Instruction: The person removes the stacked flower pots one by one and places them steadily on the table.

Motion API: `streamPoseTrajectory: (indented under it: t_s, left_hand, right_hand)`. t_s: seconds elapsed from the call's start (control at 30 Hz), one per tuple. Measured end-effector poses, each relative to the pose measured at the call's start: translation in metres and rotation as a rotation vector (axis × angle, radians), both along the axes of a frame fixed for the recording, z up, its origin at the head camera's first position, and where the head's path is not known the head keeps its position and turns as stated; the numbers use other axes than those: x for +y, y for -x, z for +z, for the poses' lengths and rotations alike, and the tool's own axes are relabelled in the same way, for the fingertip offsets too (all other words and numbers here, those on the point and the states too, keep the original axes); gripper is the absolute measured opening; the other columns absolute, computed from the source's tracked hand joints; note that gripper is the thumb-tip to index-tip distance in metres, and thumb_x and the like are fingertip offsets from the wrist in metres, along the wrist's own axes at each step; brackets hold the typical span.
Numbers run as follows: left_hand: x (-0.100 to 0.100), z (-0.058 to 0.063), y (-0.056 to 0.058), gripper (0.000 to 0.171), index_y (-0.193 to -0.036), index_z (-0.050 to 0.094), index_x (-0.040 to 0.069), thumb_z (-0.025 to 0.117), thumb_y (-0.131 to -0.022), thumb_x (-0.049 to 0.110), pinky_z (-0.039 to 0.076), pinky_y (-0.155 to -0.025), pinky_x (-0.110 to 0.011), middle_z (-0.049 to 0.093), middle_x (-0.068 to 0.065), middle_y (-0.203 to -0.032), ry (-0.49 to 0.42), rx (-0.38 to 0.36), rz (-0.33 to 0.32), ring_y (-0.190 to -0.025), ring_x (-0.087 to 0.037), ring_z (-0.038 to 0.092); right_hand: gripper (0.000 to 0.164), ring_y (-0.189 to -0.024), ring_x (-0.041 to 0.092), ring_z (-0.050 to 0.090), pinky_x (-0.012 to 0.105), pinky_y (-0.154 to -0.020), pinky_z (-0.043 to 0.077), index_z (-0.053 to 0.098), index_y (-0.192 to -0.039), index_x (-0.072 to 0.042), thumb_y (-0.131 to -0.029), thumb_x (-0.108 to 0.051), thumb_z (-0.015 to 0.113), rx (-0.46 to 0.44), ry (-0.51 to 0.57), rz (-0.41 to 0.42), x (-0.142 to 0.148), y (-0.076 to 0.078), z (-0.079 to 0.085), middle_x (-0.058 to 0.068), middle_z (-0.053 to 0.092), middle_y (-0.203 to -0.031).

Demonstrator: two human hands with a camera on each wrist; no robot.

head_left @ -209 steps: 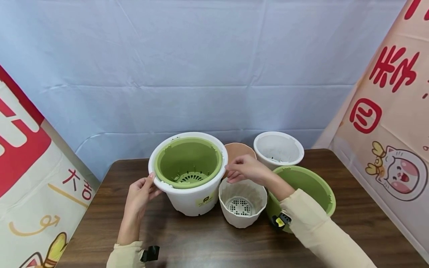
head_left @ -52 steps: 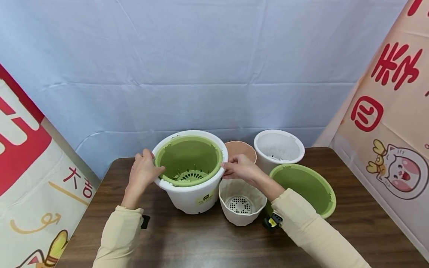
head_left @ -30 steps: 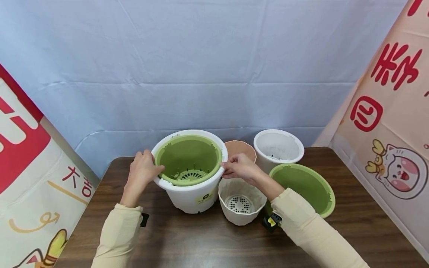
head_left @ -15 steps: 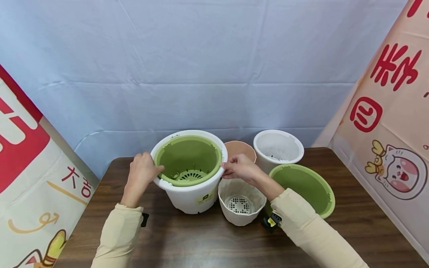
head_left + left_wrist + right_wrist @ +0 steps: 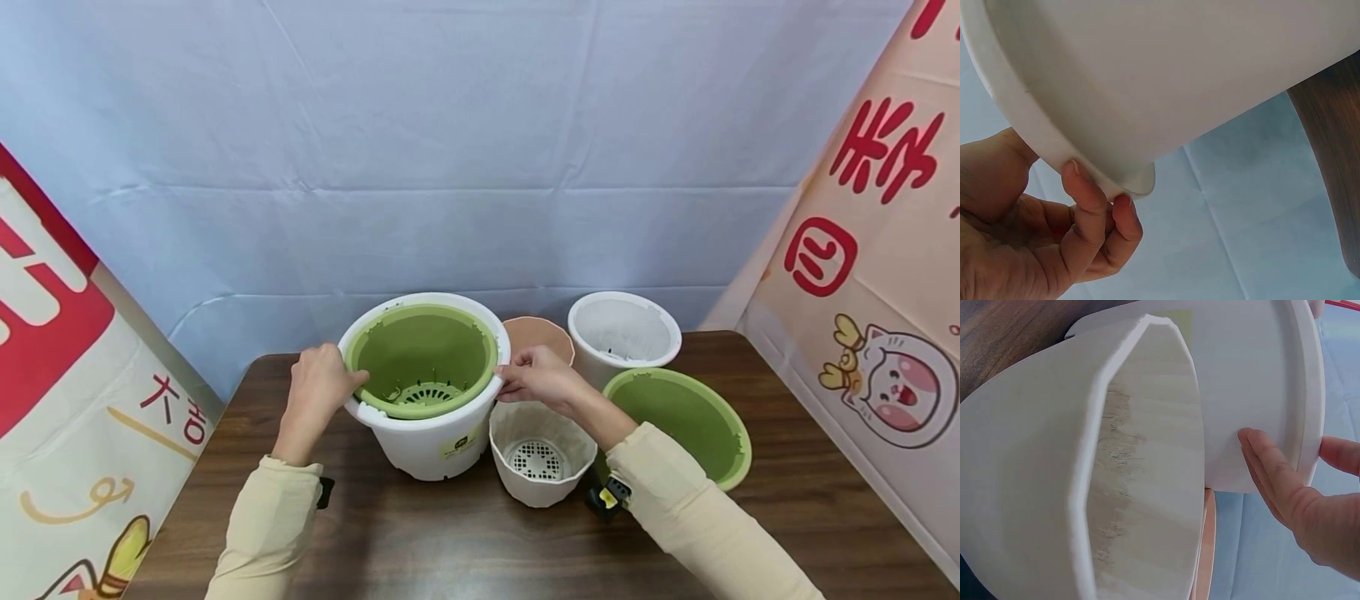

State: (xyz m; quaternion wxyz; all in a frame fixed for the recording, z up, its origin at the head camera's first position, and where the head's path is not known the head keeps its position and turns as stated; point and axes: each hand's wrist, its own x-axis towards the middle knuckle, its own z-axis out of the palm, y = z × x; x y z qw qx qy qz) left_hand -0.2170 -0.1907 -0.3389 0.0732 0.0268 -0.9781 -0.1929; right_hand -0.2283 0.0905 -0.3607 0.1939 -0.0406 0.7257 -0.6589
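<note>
A large white flowerpot (image 5: pixel 420 446) with a yellow label stands upright on the table, a green flowerpot (image 5: pixel 427 337) nested inside it. My left hand (image 5: pixel 318 383) grips the left side of the white rim, its thumb reaching over toward the green pot's edge. In the left wrist view, curled fingertips (image 5: pixel 1082 181) press the rim from below. On the opposite side my right hand (image 5: pixel 543 379) holds the white rim between thumb and fingers. The right wrist view shows straight fingers (image 5: pixel 1272 462) under the rim, against the pot's wall.
A cream faceted pot (image 5: pixel 536 492) with a grid base stands right beside the white one, under my right hand. Behind it is a terracotta-coloured pot (image 5: pixel 536 333). A smaller white pot (image 5: pixel 622 325) and a tilted green pot (image 5: pixel 678 417) are farther right on the wooden table (image 5: pixel 450 550).
Since the oldest frame, my left hand has shifted from the rim's front-left edge up over its left side, and my right hand has closed onto the rim. Over the last second nothing visibly moves.
</note>
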Motion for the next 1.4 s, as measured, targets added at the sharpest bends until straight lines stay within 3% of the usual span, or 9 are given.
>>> streamPoseTrajectory:
  t_s: [0.23,0.53,1.4]
  left_hand:
    - [0.0,0.001,-0.0005,0.029,-0.073,0.059,-0.006,0.069,-0.075,0.021,0.05,-0.053,-0.04,0.054,-0.013,-0.061,0.003,-0.009,0.0,-0.057,-0.027,0.054]
    - [0.0009,0.0014,-0.0014,0.028,-0.07,0.059,-0.006,0.069,-0.075,0.02,0.05,-0.056,-0.044,0.054,-0.014,-0.063,0.009,0.004,-0.001,-0.058,-0.029,0.055]
    - [-0.0004,0.0043,-0.0025,0.03,-0.06,0.053,0.002,0.066,-0.08,0.021,0.049,-0.055,-0.041,0.049,-0.01,-0.056,0.003,0.005,-0.01,-0.056,-0.027,0.053]
  right_hand:
    - [0.009,-0.072,0.02,0.063,0.036,-0.078,0.055,0.046,-0.092,0.011,-0.092,0.003,0.049,-0.005,0.0,-0.003,-0.0001,-0.0009,-0.0004,0.02,0.061,-0.083]
    - [0.012,-0.072,0.02,0.063,0.036,-0.078,0.055,0.045,-0.094,0.013,-0.092,0.002,0.049,-0.006,0.006,-0.001,0.0006,-0.0006,-0.0007,0.02,0.06,-0.083]
    - [0.01,-0.074,0.021,0.063,0.037,-0.079,0.054,0.045,-0.092,0.011,-0.092,0.002,0.048,-0.005,0.014,0.004,-0.0001,-0.001,0.0003,0.022,0.06,-0.086]
